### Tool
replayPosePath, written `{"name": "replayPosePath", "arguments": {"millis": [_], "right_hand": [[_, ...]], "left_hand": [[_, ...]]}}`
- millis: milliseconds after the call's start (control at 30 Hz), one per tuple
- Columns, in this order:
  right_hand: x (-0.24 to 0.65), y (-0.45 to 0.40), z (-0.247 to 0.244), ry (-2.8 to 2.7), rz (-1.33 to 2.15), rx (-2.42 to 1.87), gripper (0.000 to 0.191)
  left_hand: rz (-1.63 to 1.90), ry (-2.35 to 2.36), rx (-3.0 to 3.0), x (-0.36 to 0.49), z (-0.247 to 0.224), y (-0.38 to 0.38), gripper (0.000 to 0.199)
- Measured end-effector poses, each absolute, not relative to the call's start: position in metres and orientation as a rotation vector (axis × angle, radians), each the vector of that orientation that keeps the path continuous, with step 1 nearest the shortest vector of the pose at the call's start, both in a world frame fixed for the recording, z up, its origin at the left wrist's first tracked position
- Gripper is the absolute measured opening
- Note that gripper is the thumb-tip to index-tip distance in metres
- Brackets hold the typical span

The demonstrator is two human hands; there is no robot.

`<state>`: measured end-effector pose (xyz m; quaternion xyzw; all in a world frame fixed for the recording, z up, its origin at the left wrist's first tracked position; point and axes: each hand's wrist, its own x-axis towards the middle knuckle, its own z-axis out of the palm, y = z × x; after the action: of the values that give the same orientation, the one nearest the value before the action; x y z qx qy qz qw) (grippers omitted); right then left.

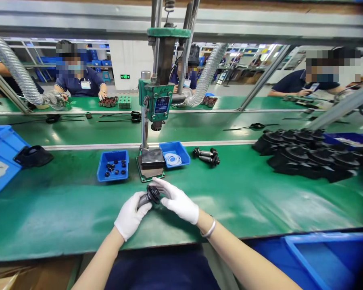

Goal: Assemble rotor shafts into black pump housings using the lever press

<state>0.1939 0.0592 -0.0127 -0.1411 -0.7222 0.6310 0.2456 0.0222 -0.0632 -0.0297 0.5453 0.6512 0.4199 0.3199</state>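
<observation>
Black part (153, 194) in my hands, at 6 o'clock from the press (159, 102).
My left hand (131, 215) is closed round its shank; my right hand (180, 203) curls at its flanged end, and whether that one grips I cannot tell. From the part, a blue tray (111, 177) at 10 o'clock holds small black pieces (115, 172); a second tray (183, 151) at 1 o'clock holds pale rings (172, 159).

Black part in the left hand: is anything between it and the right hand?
Nothing visible: the left hand holds the black part by its shaft, and the right hand is at its wider end.
</observation>
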Motion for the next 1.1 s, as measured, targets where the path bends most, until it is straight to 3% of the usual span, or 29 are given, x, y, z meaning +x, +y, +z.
{"name": "replayPosePath", "arguments": {"millis": [267,500,833,967,1100], "right_hand": [[0.200,0.060,-0.027,-2.003,1.742,-0.596,0.060],[0.204,0.064,-0.020,-1.974,1.773,-0.494,0.062],[0.208,0.059,-0.004,-2.187,1.675,-0.850,0.056],[0.211,0.062,0.005,-2.316,1.479,-0.838,0.053],[0.207,0.066,0.015,-2.406,1.195,-0.541,0.054]], "left_hand": [[1.081,1.739,1.451,0.024,-0.030,-0.063,0.034],[0.957,1.795,1.569,0.026,-0.031,-0.062,0.034],[1.039,1.784,1.471,0.025,-0.031,-0.062,0.034],[1.073,1.730,1.407,0.023,-0.029,-0.061,0.035],[1.108,1.563,1.238,0.022,-0.022,-0.062,0.034]]}}
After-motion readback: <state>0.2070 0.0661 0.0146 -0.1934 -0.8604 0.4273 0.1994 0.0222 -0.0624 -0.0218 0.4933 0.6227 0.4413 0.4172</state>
